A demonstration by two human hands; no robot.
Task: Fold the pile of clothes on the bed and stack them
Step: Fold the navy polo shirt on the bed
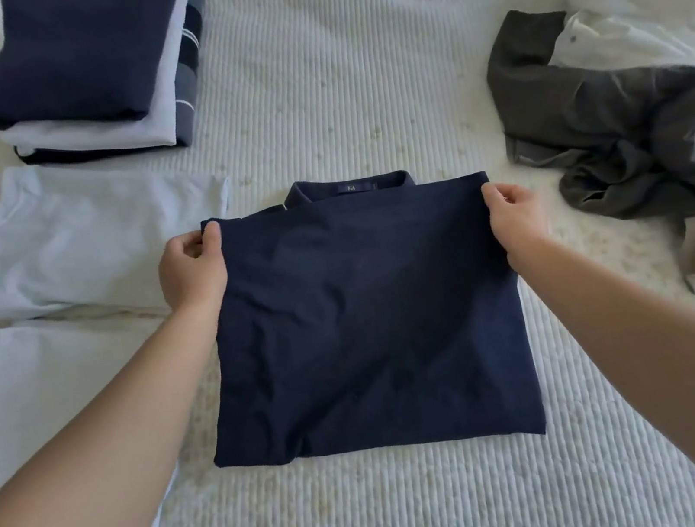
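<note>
Navy shirt (361, 306) corners in fingers (196, 241) (both hands).

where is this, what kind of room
Most likely a bedroom at home: the surface is a bed with a ribbed white cover. A stack of folded clothes sits on it, an unfolded pile waits, and both hands hold a navy shirt mid-fold.

Between the hands lay a navy shirt (357, 307) of matt, finely textured cloth. Under it the bed cover (353, 80) was ribbed, nubbly white fabric.
</note>
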